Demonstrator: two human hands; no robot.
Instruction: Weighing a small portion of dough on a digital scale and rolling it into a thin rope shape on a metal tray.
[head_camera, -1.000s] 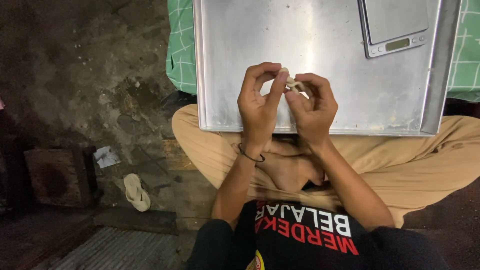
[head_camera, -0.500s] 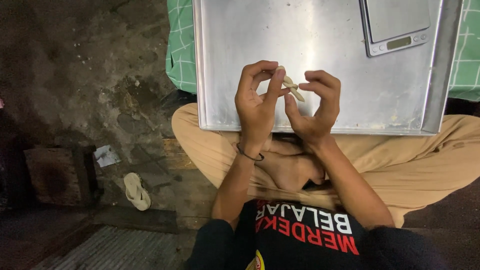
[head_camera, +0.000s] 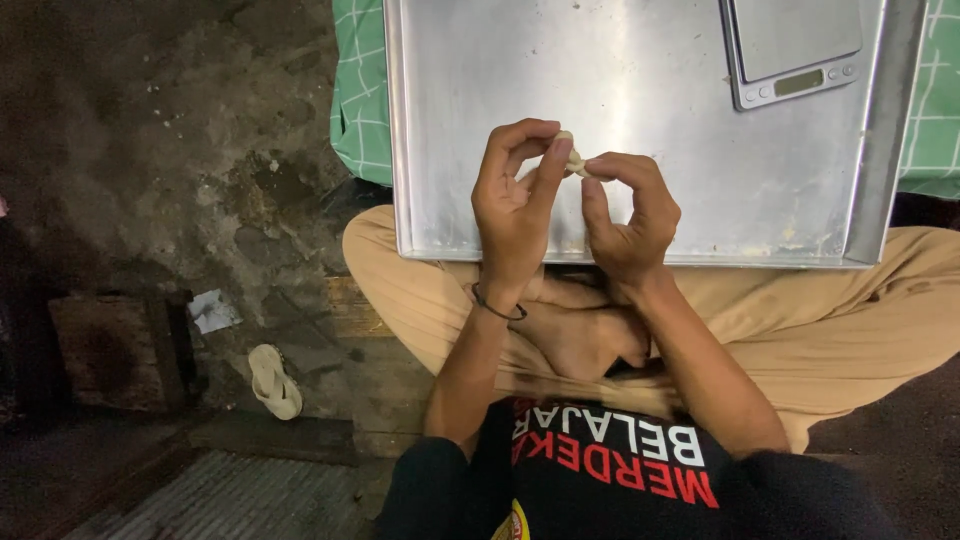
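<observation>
Both hands pinch a dough piece at mid-frame.
Left hand (head_camera: 512, 205) and right hand (head_camera: 628, 215) each grip the pale dough (head_camera: 571, 156) by fingertips, above the tray (head_camera: 640, 90); scale (head_camera: 795, 50) upper right.

The person wears a black shirt (head_camera: 620, 470) printed with white and red lettering, tan trousers (head_camera: 860, 330), and a thin dark band (head_camera: 497, 306), perhaps elastic, on the left wrist.
</observation>
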